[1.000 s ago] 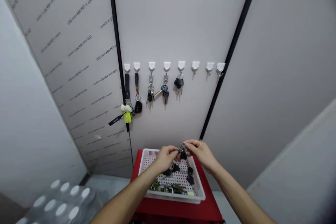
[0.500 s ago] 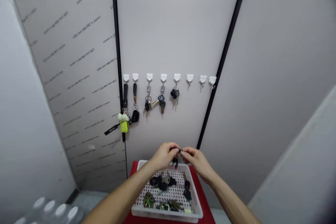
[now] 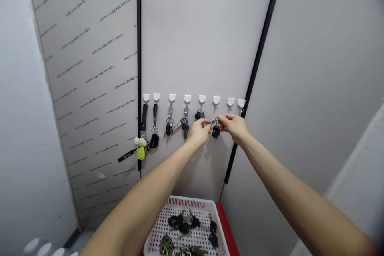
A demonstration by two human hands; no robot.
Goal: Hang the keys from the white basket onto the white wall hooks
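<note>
Just below the sixth white wall hook [image 3: 216, 100], a bunch of keys [image 3: 215, 131] with black heads hangs between my two hands. My left hand [image 3: 199, 132] pinches at the ring of this bunch from the left. From the other side, my right hand [image 3: 235, 127] has thumb and fingers closed at the top of the same ring. The ring is small and partly covered by fingertips; whether it touches the hook I cannot tell. Close to my left fingertips, another key bunch [image 3: 199, 115] hangs on the fifth hook, partly hidden by that hand.
Further left, hooks carry key bunches [image 3: 169, 127], a black car key [image 3: 154, 140] and a yellow-green key fob [image 3: 141, 152]. Two more hooks [image 3: 230, 103] are at the right. Below, a white perforated basket [image 3: 220, 224] of keys stands on a red surface [image 3: 228, 228]. White-capped bottles [image 3: 31, 245] stand lower left.
Both my hands have risen from above the basket to the hook row, carrying the bunch of keys up with them. The camera view has shifted slightly.
</note>
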